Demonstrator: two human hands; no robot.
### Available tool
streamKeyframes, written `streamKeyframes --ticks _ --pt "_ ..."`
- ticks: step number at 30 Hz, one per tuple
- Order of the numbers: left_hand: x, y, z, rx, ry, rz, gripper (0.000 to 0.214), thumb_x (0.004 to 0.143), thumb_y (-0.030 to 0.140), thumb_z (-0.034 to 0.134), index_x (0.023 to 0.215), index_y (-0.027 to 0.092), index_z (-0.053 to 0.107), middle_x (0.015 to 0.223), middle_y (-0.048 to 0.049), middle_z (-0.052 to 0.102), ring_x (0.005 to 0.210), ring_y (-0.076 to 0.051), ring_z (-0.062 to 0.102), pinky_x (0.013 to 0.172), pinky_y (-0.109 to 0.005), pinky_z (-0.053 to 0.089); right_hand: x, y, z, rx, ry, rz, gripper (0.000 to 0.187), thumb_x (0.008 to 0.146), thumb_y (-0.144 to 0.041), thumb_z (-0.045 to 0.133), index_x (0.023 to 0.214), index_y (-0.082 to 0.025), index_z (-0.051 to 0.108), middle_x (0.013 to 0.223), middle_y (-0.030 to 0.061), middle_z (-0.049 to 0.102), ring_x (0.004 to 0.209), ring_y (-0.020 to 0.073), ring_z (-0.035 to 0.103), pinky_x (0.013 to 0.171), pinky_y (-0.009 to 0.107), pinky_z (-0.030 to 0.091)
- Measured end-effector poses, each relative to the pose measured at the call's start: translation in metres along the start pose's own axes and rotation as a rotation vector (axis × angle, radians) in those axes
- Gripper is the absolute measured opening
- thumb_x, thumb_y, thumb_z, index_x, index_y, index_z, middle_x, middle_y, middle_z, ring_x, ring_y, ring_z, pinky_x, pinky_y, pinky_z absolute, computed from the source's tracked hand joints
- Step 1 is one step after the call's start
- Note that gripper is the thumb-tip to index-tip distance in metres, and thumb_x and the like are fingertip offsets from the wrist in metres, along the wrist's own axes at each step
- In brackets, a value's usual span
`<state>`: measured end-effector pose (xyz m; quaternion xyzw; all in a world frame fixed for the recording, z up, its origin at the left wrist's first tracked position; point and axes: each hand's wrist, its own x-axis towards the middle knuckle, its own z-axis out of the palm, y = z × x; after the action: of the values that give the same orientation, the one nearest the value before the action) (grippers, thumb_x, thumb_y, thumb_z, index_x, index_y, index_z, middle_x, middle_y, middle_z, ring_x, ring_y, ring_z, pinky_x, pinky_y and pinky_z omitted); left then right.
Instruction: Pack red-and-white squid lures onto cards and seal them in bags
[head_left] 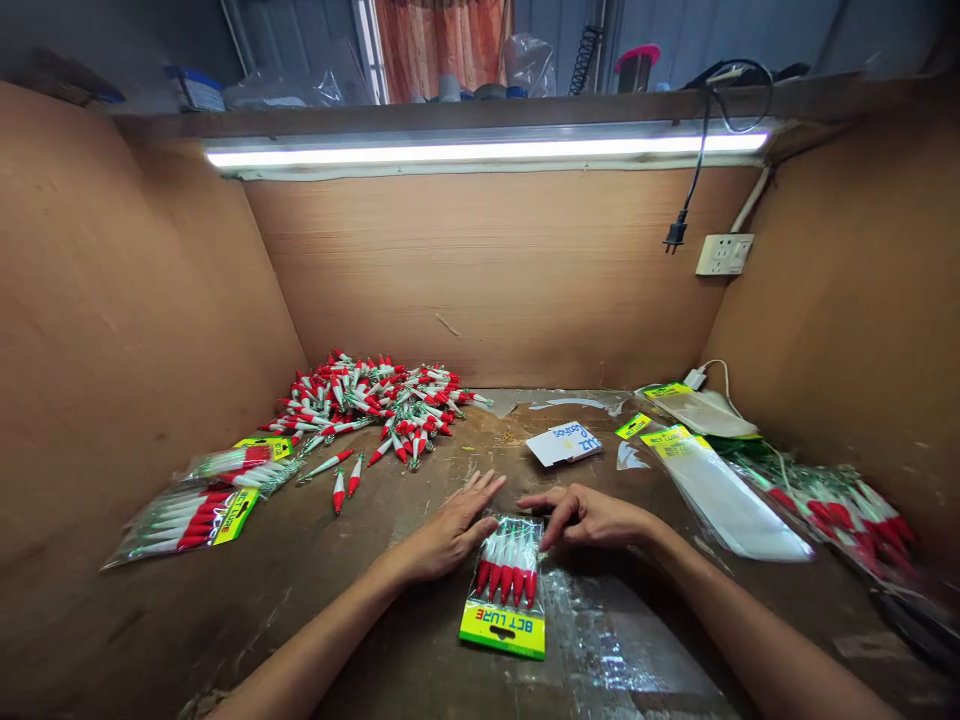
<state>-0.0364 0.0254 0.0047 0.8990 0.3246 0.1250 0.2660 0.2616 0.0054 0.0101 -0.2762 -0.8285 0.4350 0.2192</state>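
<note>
A clear pack of squid lures (507, 570) lies flat before me, its yellow-green "BCT LURE" header card (501, 630) nearest my body. Several red-and-white lures sit side by side inside. My left hand (454, 530) rests beside the pack's far left corner, fingers stretched flat and thumb at its edge. At the far right corner is my right hand (589, 517), index finger extended and thumb apart, both by the bag's end; its other fingers curl inward. Whether either hand presses on the plastic I cannot tell.
Loose lures (367, 400) are heaped at the back left. Filled packs (191, 515) lie left. A white card (564, 443), flat empty bags (724, 490) and more bagged lures (847, 510) are to the right. A black plug (675, 235) hangs near the outlet (724, 254).
</note>
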Motion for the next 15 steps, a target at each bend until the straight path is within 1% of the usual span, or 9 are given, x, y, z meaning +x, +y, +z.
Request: streamKeyframes --ticks 1,3,5,7,9,10,12,13,15 --pt "0.004 0.000 0.003 0.016 0.020 -0.030 0.060 0.098 0.055 0.041 0.152 0.032 0.029 0.163 -0.0044 0.017 0.150 -0.028 0.008 0.120 -0.053 0.012 0.002 0.003 0.001 0.036 0.064 0.001 0.029 0.081 -0.019 0.060 0.102 -0.026 0.078 0.141 0.0058 0.056 0.128 0.0263 0.053 0.108 0.040 0.037" --pt "0.010 0.004 0.011 0.023 0.033 -0.050 0.054 0.093 0.053 0.054 0.142 0.030 0.049 0.160 -0.0075 0.026 0.149 -0.032 0.013 0.118 -0.055 0.014 0.006 0.010 0.002 0.038 0.257 0.004 0.027 0.083 -0.024 0.059 0.103 -0.023 0.078 0.128 0.0092 0.066 0.118 0.0264 0.060 0.101 0.041 0.044" --pt "0.010 0.011 0.017 -0.051 0.058 -0.049 0.041 0.088 0.047 0.063 0.124 0.026 0.063 0.148 -0.0102 0.047 0.141 -0.034 0.034 0.113 -0.051 0.028 0.009 0.017 0.002 -0.067 0.485 -0.001 0.029 0.085 -0.024 0.057 0.107 -0.021 0.075 0.118 0.0098 0.070 0.111 0.0255 0.063 0.097 0.042 0.047" --pt "0.003 0.020 0.018 -0.187 0.094 -0.068 0.037 0.080 0.043 0.073 0.110 0.022 0.066 0.122 -0.0095 0.066 0.116 -0.030 0.059 0.096 -0.041 0.045 0.009 0.024 0.000 -0.263 0.676 -0.006 0.032 0.087 -0.022 0.054 0.114 -0.021 0.071 0.118 0.0094 0.068 0.112 0.0248 0.061 0.100 0.042 0.045" --pt "-0.010 0.023 0.011 -0.361 0.130 -0.111 0.042 0.071 0.041 0.081 0.103 0.019 0.065 0.101 -0.0054 0.070 0.089 -0.022 0.065 0.077 -0.031 0.051 0.007 0.031 -0.001 -0.490 0.760 0.012 0.039 0.088 -0.020 0.053 0.125 -0.023 0.064 0.126 0.0092 0.063 0.120 0.0251 0.055 0.106 0.044 0.040" --pt "-0.018 0.022 0.002 -0.445 0.172 -0.138 0.045 0.066 0.039 0.083 0.101 0.018 0.065 0.097 -0.0043 0.069 0.082 -0.020 0.065 0.071 -0.028 0.050 0.006 0.035 -0.002 -0.592 0.768 0.032 0.045 0.087 -0.019 0.053 0.132 -0.023 0.059 0.131 0.0093 0.060 0.124 0.0257 0.052 0.109 0.045 0.038" --pt "-0.038 0.009 -0.026 -0.571 0.337 -0.200 0.050 0.062 0.038 0.086 0.102 0.017 0.063 0.096 -0.0045 0.069 0.079 -0.019 0.064 0.067 -0.026 0.051 0.004 0.045 0.000 -0.740 0.745 0.091 0.061 0.084 -0.018 0.055 0.144 -0.022 0.045 0.140 0.0102 0.053 0.130 0.0275 0.046 0.112 0.047 0.034" --pt "-0.050 -0.003 -0.044 -0.576 0.478 -0.243 0.052 0.061 0.039 0.085 0.102 0.017 0.063 0.096 -0.0050 0.069 0.080 -0.020 0.065 0.067 -0.026 0.052 0.003 0.050 0.001 -0.787 0.725 0.123 0.068 0.083 -0.018 0.056 0.149 -0.021 0.038 0.143 0.0110 0.049 0.132 0.0284 0.044 0.113 0.047 0.034" --pt "-0.077 -0.030 -0.088 -0.484 0.861 -0.347 0.053 0.066 0.046 0.081 0.106 0.017 0.063 0.100 -0.0073 0.069 0.084 -0.022 0.067 0.067 -0.028 0.054 0.004 0.060 0.004 -0.849 0.699 0.182 0.075 0.083 -0.019 0.056 0.153 -0.019 0.028 0.148 0.0121 0.045 0.134 0.0293 0.042 0.112 0.047 0.035"
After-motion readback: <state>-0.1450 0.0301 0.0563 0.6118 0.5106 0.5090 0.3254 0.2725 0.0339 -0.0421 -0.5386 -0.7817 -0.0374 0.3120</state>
